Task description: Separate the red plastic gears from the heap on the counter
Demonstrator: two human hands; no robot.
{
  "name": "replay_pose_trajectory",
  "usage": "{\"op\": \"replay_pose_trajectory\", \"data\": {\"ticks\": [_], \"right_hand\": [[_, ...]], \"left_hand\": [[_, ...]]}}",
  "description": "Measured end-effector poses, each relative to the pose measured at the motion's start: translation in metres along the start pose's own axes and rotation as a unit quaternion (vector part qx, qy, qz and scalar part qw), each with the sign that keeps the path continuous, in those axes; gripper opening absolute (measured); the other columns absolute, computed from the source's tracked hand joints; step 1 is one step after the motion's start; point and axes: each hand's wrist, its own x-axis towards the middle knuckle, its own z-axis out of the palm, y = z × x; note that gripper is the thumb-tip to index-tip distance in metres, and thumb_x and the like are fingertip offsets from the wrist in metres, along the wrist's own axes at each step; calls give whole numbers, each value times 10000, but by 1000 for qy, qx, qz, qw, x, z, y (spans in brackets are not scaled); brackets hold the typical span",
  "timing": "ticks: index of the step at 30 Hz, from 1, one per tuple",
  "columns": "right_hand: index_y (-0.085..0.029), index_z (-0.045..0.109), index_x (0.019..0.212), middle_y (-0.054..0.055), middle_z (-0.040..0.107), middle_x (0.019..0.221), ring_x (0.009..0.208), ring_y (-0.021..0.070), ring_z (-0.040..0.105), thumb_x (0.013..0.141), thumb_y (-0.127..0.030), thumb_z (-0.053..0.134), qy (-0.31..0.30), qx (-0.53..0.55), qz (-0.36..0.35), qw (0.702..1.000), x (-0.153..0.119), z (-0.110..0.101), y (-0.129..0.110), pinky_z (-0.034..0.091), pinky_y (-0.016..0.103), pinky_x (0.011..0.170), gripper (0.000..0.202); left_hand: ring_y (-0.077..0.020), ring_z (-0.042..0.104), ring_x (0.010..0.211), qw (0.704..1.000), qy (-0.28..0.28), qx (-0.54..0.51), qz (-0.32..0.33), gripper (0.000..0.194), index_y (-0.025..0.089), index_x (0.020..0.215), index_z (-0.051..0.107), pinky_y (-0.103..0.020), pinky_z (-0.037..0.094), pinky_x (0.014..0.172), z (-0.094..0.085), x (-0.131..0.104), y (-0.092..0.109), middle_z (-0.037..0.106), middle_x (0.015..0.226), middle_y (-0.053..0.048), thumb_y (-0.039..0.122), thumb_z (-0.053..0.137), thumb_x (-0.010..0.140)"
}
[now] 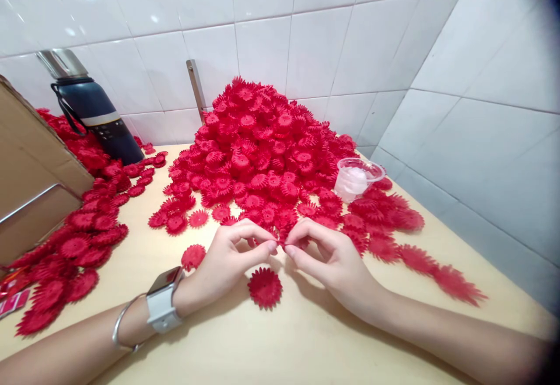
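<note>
My left hand (238,254), with a watch and a bangle on its wrist, is closed in a pinch near the middle of the view. Opposite it, my right hand (335,259) pinches too, its fingertips almost meeting the left ones. Between the fingertips a small red piece (281,244) shows; most of it is hidden, so its exact kind cannot be made out. Just below the hands lies a single round red fringed paper flower (265,287), flat on the table. Another red flower (193,256) rests beside my left wrist.
A tall heap of red fringed flowers (262,146) rises behind the hands against the tiled wall (262,46). A clear plastic cup (356,181) with whitish contents stands at its right. To the left are a dark bottle (102,116), a cardboard box (39,169) and more flowers (74,245).
</note>
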Motion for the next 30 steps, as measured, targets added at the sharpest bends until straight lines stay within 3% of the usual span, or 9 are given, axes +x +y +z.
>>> {"op": "replay_pose_trajectory", "data": {"ticks": [4,10,20,26,30], "right_hand": [[-172,542,691,-4,534,661,629,134,521,805,-233,486,-14,32,14,999,0,0,0,416,271,602,141],[-180,549,707,-9,544,679,647,134,532,751,-203,556,-19,45,15,999,0,1,0,429,252,595,50],[-180,547,673,-8,552,674,647,133,534,735,-206,582,-19,33,6,999,0,0,-2,432,249,596,76],[-178,512,670,-23,537,589,542,112,497,762,-230,529,-15,63,61,996,1,1,0,403,233,509,107],[-180,505,671,-15,552,613,579,128,525,742,-234,549,-16,56,73,996,1,1,-1,424,249,540,99]], "left_hand": [[-124,567,711,1000,-2,-9,-5,90,163,705,660,-209,450,657,0,0,0,618,749,-12,169,590,761],[-126,566,696,1000,-1,-10,-3,69,164,693,668,-215,452,637,-1,0,-1,612,736,-12,177,617,738],[-139,575,698,1000,3,1,-2,53,168,690,686,-231,456,644,-1,1,-5,624,734,-19,210,657,707],[-153,598,718,998,-8,-46,-35,57,156,720,676,-245,476,671,0,2,-5,645,750,-27,194,634,723],[-141,587,692,998,4,-40,-41,89,151,682,669,-225,470,651,0,2,0,645,710,-19,193,614,739]]}}
